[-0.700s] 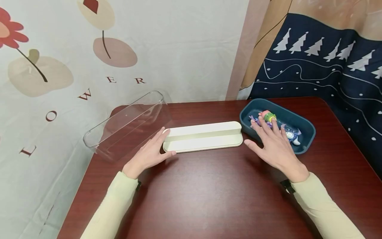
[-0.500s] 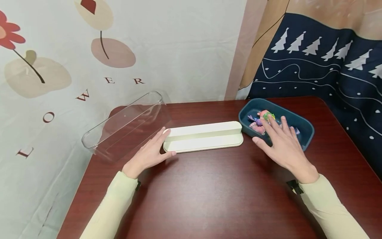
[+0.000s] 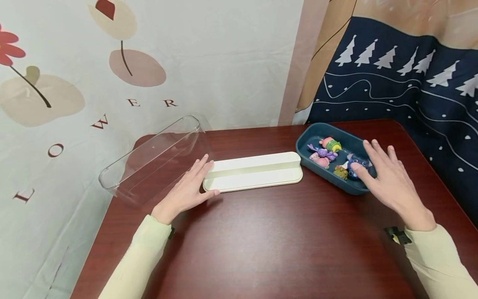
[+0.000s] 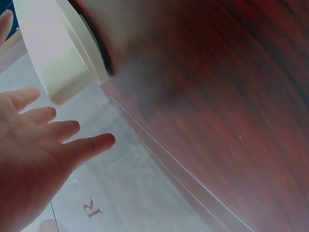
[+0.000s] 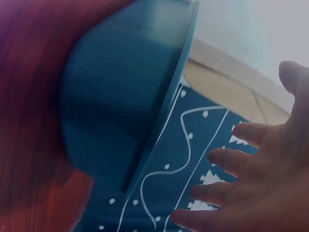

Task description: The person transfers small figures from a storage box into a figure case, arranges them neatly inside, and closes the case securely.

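Note:
My right hand (image 3: pixel 396 187) hovers over the right end of a dark blue plastic bin (image 3: pixel 324 174), fingers extended and holding nothing. Inside the bin lie several small toy figures: a pink and green one (image 3: pixel 331 144), a purple one (image 3: pixel 325 153), a pink one (image 3: pixel 319 161), an olive one (image 3: pixel 340 172) and a blue one (image 3: pixel 352 162) partly behind my thumb. My left hand (image 3: pixel 186 189), fingers spread, is at the left end of a long cream two-step stand (image 3: pixel 257 179); whether it touches cannot be told. The left wrist view shows the stand's end (image 4: pixel 72 82) past the fingertips.
A long clear plastic cover (image 3: pixel 149 155) lies at the back left of the dark red table (image 3: pixel 254 241). Behind stand a white printed cloth (image 3: pixel 224 62) and a navy cloth (image 3: pixel 377 91) with trees. The stand's right end sits close to the bin.
My right hand has moved right, from above the toys to the bin's right end, uncovering most of the figures. My left hand and the stand stay in place while the head view shifts slightly.

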{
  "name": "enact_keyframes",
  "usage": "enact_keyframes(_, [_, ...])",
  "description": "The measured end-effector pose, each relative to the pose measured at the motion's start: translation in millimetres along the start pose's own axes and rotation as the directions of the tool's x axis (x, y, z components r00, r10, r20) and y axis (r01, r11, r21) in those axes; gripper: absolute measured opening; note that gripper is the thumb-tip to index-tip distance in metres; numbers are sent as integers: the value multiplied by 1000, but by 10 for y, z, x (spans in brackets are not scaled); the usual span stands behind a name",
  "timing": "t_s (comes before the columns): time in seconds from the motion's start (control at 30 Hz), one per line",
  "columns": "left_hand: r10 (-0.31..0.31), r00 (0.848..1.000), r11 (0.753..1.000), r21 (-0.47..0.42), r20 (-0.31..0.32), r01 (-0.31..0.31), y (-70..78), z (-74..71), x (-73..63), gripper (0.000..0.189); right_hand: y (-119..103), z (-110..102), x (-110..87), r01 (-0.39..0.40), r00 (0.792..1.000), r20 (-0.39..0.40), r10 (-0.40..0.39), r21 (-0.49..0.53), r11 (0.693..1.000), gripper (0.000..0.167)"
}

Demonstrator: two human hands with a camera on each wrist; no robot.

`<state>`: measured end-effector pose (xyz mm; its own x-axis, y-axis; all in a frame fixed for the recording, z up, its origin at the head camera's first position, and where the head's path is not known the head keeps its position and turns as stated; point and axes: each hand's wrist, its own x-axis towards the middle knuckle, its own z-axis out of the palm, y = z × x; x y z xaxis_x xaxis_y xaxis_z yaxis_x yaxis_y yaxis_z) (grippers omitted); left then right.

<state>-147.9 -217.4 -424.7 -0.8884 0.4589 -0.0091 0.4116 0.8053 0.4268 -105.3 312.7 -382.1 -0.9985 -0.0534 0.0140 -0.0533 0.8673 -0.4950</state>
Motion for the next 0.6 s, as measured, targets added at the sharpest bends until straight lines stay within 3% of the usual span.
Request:
enact_keyframes(0.2, [41,998,999,28,37,-42,-13,22,22,98,98,-72,11,-29,1000,1,29,13,999,81])
enact_keyframes(0.6, [44,996,999,14,81,-45,-2,37,2,104,70,-100,99,-53,998,18,53,15,998,83])
